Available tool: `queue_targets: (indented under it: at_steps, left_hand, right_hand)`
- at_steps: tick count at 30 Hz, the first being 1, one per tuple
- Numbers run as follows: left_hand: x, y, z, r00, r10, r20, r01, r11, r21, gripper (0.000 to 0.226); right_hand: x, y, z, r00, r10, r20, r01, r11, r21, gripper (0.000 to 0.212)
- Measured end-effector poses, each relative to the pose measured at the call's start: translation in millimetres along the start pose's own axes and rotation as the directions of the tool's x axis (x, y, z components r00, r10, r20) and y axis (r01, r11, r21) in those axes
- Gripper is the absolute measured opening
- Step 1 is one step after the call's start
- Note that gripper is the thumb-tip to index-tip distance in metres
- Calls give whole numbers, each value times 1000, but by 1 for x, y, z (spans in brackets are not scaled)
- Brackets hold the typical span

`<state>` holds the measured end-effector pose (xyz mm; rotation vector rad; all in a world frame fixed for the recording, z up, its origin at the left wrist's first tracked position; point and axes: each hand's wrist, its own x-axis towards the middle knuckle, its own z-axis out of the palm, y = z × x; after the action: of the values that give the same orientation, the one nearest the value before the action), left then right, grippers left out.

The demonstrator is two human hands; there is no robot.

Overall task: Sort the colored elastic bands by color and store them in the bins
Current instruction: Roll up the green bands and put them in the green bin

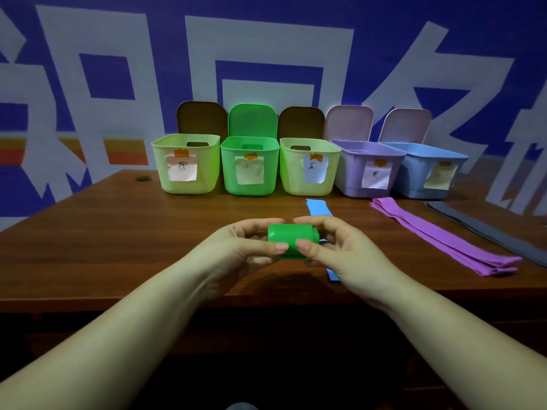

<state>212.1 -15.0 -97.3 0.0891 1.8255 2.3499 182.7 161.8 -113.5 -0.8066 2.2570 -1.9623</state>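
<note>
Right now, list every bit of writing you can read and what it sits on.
"蓝": paper label on the third bin from the left.
Labels on the first bin, green bin and purple bin: handwritten, too blurred to read.
Blue bin's label: no writing visible.
Wall: huge white characters, cropped, unreadable.

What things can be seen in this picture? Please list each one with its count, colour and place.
green band: one, green, rolled up, held above the table between both hands
blue band: one, blue, flat on the table, partly hidden behind the hands
purple bands: a stack, count unclear, purple, flat on the table at right
grey bands: count unclear, dark grey, far right of the table
bins: five in a row at the back of the table, lids open, each with a paper label; pale green, bright green, pale green, purple, blue
table: one, brown wood
left hand: grips the roll
right hand: grips the roll
</note>
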Motion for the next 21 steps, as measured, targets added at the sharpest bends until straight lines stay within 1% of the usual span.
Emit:
queue_targets:
  at_steps: [8, 12, 14, 18, 21]
  left_hand:
    - [70, 15, -14, 1000, 24, -4, -23, 997, 73, 41]
    - [118, 22, -20, 1000, 27, -7, -26, 991, 129, 51]
    - [140, 24, -22, 999, 38, -13, -36, 990, 136, 53]
    - [191, 30, -24, 994, 85, -75, -77, 991, 110, 54]
    - [225, 39, -26, 989, 80, -122, -68, 992, 102, 56]
  right_hand:
    - [66, 13, -29, 998, 67, 6, -67, 998, 8, 44]
    - [108, 24, -51, 991, 125, 43, -126, 992, 19, 37]
    - [129, 30, -62, 989, 141, 44, -142, 989, 29, 36]
    - [181, 41, -84, 984, 168, 53, -170, 985, 38, 37]
    - [216, 45, -97, 978, 200, 62, -205, 976, 70, 37]
